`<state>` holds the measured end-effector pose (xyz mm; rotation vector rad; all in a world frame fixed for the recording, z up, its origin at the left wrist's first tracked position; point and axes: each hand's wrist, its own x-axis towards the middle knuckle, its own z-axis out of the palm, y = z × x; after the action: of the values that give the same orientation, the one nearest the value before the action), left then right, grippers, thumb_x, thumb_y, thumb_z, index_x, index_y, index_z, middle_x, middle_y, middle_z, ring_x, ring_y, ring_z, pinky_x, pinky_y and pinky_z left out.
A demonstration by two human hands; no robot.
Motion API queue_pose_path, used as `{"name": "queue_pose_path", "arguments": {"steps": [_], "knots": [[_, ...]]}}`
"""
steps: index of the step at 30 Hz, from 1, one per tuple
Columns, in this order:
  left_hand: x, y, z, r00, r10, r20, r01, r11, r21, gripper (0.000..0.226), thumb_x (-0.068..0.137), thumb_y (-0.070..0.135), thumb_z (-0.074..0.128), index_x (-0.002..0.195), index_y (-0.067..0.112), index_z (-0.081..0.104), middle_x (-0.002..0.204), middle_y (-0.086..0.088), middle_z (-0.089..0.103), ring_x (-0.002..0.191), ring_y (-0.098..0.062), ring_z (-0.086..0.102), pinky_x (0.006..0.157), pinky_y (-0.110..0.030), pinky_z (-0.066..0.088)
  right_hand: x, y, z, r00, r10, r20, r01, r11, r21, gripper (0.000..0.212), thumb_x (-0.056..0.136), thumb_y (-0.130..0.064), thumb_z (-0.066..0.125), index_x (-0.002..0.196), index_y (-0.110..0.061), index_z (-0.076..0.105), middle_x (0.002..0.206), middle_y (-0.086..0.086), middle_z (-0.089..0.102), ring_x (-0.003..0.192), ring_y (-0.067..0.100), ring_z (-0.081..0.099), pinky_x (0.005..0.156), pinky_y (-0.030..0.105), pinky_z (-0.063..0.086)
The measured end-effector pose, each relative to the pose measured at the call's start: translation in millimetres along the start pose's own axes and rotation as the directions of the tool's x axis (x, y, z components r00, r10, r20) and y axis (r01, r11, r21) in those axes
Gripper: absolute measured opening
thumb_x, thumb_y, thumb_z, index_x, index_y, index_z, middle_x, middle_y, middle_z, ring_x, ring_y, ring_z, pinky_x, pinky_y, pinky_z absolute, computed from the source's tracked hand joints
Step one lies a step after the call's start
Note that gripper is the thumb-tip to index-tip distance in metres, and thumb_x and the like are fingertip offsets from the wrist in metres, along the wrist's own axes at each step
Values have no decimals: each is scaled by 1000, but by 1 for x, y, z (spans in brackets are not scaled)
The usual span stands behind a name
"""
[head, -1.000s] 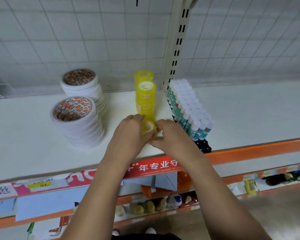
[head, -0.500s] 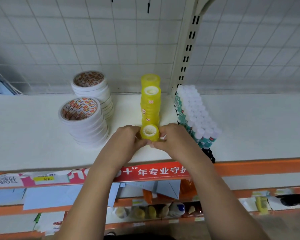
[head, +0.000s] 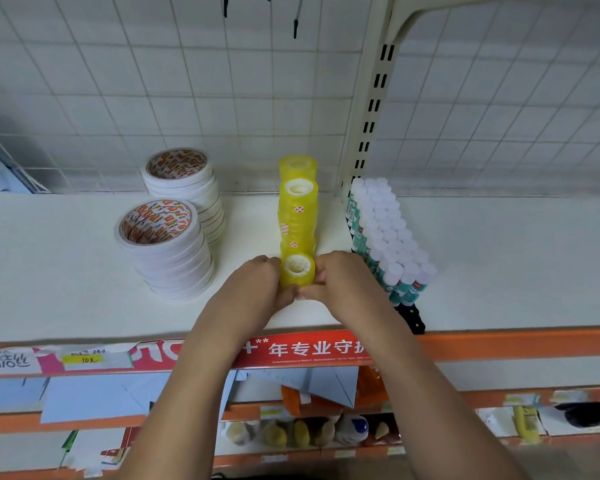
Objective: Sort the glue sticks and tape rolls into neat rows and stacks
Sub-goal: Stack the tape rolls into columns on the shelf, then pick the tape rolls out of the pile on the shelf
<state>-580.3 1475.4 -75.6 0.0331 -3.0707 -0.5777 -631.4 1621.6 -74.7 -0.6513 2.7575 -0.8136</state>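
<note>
Still the left hand (head: 257, 289) and right hand (head: 343, 284) pinch the yellow tape roll (head: 297, 271) between curled fingers (head: 321, 276), hardly moved since earlier. It sits hole-up before the tape stack (head: 298, 216) on the shelf (head: 499, 258), glue sticks (head: 385, 233) beside.

Both bare forearms extend forward and converge toward the front yellow tape roll (head: 298, 271). The left hand (head: 253, 289) grips the roll's left side with curled fingers. The right hand (head: 347, 282) grips its right side likewise. The thumb tips meet on the roll's near side.
</note>
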Motion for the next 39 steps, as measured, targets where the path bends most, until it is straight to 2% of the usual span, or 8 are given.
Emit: {"name": "queue_pose_path", "arguments": {"steps": [5, 11, 16, 19, 23, 26, 36, 39], "knots": [[-4, 0, 1, 999, -33, -16, 32, 996, -78, 29, 90, 36, 62, 104, 10, 59, 95, -8, 57, 84, -23, 55, 71, -31, 43, -6, 1, 1, 998, -10, -59, 11, 1000, 13, 37, 76, -35, 80, 98, -7, 70, 92, 11, 69, 86, 24, 63, 76, 40, 51], [-10, -2, -2, 995, -103, -5, 101, 980, -172, 23, 83, 27, 67, 100, 11, 61, 98, -8, 61, 86, -22, 58, 73, -34, 47, -20, 1, -7, 998, -2, -69, -2, 998, -60, 49, 79, -37, 77, 116, -7, 63, 109, 10, 58, 94, 24, 59, 82, 36, 48], [-24, -9, -6, 991, -123, -54, 115, 984, -134, 42, 85, 28, 67, 121, 8, 59, 113, -7, 61, 97, -24, 60, 83, -36, 49, -34, -11, -16, 986, -84, -144, 79, 996, -37, 32, 89, -29, 68, 118, -18, 65, 107, 3, 59, 93, 19, 59, 84, 37, 49], [-42, -15, -14, 989, -89, -114, 73, 988, -136, 37, 88, 31, 63, 122, 17, 61, 112, -1, 61, 95, -20, 60, 83, -36, 50, -38, -28, -14, 978, -130, -160, 123, 991, -53, 21, 89, -28, 66, 109, -22, 69, 102, 0, 63, 87, 12, 59, 80, 33, 50], [-75, -36, -34, 971, -156, -180, 126, 978, -166, 22, 89, 33, 59, 106, 22, 66, 94, 8, 65, 80, -13, 64, 75, -37, 53, -37, -67, 3, 969, -207, -136, 200, 978, -58, 19, 88, -29, 67, 106, -25, 70, 94, -6, 66, 80, 6, 57, 75, 29, 51], [-109, -63, -52, 941, -243, -235, 205, 963, -173, 15, 89, 33, 57, 99, 24, 65, 89, 11, 65, 81, -13, 63, 74, -37, 53, -34, -106, 27, 958, -273, -83, 271, 962, -34, 17, 85, -27, 68, 102, -25, 71, 91, -6, 68, 80, 8, 61, 75, 29, 52], [-254, -184, -102, 781, -511, -360, 534, 845, -40, 23, 93, 36, 53, 112, 25, 62, 112, 8, 61, 98, -16, 60, 75, -34, 51, -50, -265, 134, 839, -533, 104, 533, 845, 35, 15, 90, -27, 62, 104, -24, 69, 96, -6, 66, 88, 12, 61, 79, 34, 52], [-289, -220, -122, 761, -536, -366, 571, 821, -18, 24, 94, 36, 54, 114, 25, 61, 113, 8, 59, 96, -15, 59, 67, -28, 44, -53, -317, 161, 793, -595, 133, 592, 803, 62, 20, 92, -26, 60, 110, -20, 68, 100, -3, 67, 89, 13, 62, 81, 35, 53]]}}
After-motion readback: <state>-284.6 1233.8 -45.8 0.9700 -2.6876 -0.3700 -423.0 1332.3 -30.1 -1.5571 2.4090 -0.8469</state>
